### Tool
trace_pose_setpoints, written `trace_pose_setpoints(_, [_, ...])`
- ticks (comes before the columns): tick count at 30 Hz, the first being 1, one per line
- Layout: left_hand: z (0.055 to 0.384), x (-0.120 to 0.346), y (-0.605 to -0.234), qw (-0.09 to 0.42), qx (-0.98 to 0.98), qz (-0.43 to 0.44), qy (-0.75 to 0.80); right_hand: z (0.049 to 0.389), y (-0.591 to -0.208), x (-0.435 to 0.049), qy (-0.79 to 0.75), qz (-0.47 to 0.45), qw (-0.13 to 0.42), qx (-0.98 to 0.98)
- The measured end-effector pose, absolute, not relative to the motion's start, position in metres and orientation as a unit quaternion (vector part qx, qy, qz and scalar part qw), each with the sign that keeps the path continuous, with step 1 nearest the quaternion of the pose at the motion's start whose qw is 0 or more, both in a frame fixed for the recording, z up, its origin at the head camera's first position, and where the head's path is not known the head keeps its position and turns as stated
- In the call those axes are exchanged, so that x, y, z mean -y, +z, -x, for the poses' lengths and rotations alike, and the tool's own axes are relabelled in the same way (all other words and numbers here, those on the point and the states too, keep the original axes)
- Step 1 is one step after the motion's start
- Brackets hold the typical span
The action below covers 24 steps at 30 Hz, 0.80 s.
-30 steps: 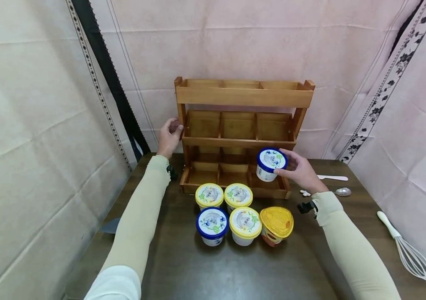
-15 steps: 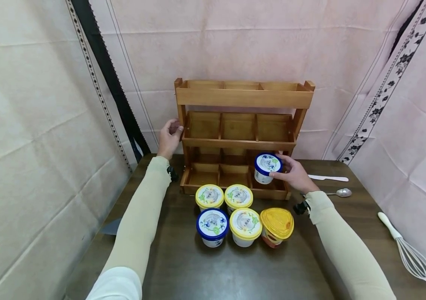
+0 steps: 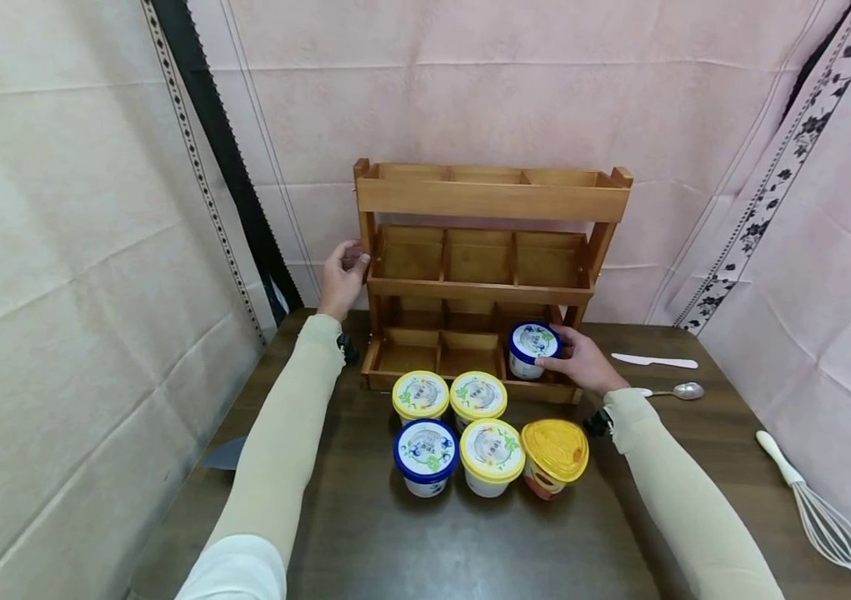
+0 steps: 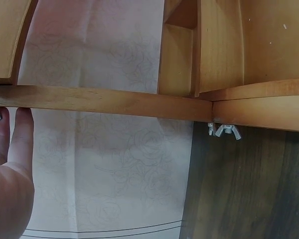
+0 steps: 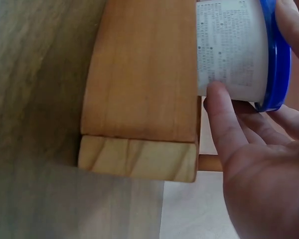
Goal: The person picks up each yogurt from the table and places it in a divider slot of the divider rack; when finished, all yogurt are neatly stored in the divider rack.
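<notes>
A small white tub with a blue lid point(image 3: 533, 342) is gripped by my right hand point(image 3: 583, 363), its thumb on the near side and fingers behind. The tub stands in the right compartment of the lowest tier of a wooden rack point(image 3: 493, 200). In the right wrist view, its printed wall point(image 5: 231, 50) is partly behind the rack's front board point(image 5: 139, 74). Whether its base touches the compartment floor is hidden. My left hand point(image 3: 341, 279) is at the rack's left side; in the left wrist view, extended fingers point(image 4: 23, 139) touch the side post point(image 4: 104, 101).
Before the rack stand several tubs: yellow-lidded ones point(image 3: 493, 450), one blue-lidded point(image 3: 427, 450) and a yellow-topped cup point(image 3: 555, 450). To the right lie a white knife point(image 3: 653, 361), a spoon point(image 3: 686, 391) and a whisk point(image 3: 823, 512). Wing nuts point(image 4: 227, 131) jut from the rack's side.
My right hand has lowered the blue-lidded tub, slightly leftward, into the right compartment of the bottom tier. My left hand has stayed at the rack's left post.
</notes>
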<state>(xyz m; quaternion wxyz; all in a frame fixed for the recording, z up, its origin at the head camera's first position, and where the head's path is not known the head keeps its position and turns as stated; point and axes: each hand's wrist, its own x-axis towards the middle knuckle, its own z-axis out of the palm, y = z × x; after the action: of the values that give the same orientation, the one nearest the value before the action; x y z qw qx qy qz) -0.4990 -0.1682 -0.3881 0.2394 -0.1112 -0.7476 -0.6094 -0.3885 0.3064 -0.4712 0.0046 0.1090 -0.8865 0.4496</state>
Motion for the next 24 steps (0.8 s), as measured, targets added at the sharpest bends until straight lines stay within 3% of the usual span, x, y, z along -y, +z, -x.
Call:
trace_pose_setpoints(9, [0.501, 0.168, -0.389, 0.237, 0.745, 0.118, -0.612, 0.388, -0.476, -0.304, 0.407, -0.103, -0.016, 0.907])
trace_pose_setpoints(24, [0.500, 0.167, -0.389, 0.241, 0.740, 0.118, -0.617, 0.377, -0.469, -0.311, 0.419, -0.114, -0.004, 0.901])
